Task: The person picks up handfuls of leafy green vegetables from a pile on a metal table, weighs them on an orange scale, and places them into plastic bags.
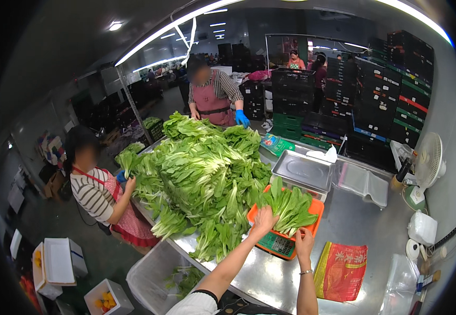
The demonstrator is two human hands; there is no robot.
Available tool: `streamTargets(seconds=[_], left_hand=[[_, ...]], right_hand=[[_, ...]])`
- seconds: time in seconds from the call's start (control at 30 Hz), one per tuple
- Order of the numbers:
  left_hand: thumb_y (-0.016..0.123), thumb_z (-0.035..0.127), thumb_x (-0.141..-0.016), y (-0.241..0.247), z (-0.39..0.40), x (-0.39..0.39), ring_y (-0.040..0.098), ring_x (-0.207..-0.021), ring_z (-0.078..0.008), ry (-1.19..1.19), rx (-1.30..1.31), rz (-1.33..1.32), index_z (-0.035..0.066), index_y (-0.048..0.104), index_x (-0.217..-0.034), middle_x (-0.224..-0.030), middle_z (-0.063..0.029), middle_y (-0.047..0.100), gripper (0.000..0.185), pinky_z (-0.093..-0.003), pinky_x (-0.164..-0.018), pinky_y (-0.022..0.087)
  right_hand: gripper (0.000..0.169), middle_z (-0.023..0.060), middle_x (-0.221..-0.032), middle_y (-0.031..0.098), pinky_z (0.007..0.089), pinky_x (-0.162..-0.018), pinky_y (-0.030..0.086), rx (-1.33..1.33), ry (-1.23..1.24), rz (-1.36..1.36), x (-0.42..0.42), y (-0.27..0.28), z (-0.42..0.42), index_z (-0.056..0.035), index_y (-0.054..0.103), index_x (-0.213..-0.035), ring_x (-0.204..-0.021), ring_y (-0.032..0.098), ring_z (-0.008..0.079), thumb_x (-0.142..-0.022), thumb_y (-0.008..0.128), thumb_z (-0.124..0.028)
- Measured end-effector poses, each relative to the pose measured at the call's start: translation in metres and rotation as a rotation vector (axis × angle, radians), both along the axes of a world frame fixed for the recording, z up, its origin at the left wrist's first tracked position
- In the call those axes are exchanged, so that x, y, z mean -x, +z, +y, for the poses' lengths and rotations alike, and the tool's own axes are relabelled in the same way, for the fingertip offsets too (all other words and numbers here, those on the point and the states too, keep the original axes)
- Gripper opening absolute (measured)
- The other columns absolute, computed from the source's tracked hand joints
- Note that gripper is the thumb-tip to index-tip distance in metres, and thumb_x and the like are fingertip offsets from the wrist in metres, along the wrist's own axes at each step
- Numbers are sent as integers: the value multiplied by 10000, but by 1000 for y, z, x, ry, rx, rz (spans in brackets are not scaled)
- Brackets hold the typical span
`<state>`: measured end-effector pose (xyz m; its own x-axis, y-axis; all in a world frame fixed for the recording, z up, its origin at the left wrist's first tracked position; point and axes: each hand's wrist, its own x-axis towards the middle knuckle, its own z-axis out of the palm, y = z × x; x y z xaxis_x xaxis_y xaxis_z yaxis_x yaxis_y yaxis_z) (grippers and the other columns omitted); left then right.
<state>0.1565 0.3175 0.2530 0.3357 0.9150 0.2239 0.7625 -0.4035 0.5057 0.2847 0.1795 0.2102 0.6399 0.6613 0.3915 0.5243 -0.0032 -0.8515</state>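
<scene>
A bunch of leafy greens [290, 208] lies in the orange tray [319, 208] of a digital scale [277, 244]. My left hand [265, 219] rests against the left side of these greens, its fingers partly hidden by leaves and stems. At the tray's front edge, my right hand [303, 237] touches the stem ends with bent fingertips; whether it grips them cannot be told. A large heap of the same greens [208, 169] covers the metal table to the left.
Beyond the scale sits a metal tray [302, 171]; plastic bags [363, 184] lie right of it. A red and yellow printed sack [342, 271] is near my right arm. Two co-workers stand around the heap. A lined bin [145, 275] and foam boxes [58, 260] stand lower left.
</scene>
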Motion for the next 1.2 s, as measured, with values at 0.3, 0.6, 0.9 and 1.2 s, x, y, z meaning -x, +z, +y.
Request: streamTargets(seconds=[0.3,0.6,0.9,1.2], left_hand=[[629,76,-711,-9,-2,0,578,-781,-479,-128,-29,-103,-61,491,-909,-815,-297,587,278,-533,-684,477],[658,113,-732,4,-18,7,567,-826,-470,-162,-14,-69,-99,498,-918,-872,-300,579,324,-496,-731,471],[754,465,-693,-13,29,42,570,-964,-340,95,203,-292,-100,475,-1136,-1055,-234,572,770,-405,-847,455],[702,567,-688,-64,68,0,483,-1152,-397,59,353,-482,-115,280,-1303,-1232,-309,476,1011,-427,-959,402]], right_hand=[[225,181,-837,624,381,-694,478,28,-8,43,-1,-9,9,25,603,-952,-761,612,304,-833,592,-166],[301,195,-940,602,362,-713,479,106,-54,17,0,5,6,59,583,-1001,-765,623,265,-851,603,-201],[707,288,-1259,468,374,-935,436,43,-82,415,-2,-6,-1,115,342,-1320,-1138,520,329,-852,624,-333],[538,168,-1287,477,331,-980,367,-270,94,567,-4,-1,28,62,376,-1285,-1162,470,223,-882,608,-208]])
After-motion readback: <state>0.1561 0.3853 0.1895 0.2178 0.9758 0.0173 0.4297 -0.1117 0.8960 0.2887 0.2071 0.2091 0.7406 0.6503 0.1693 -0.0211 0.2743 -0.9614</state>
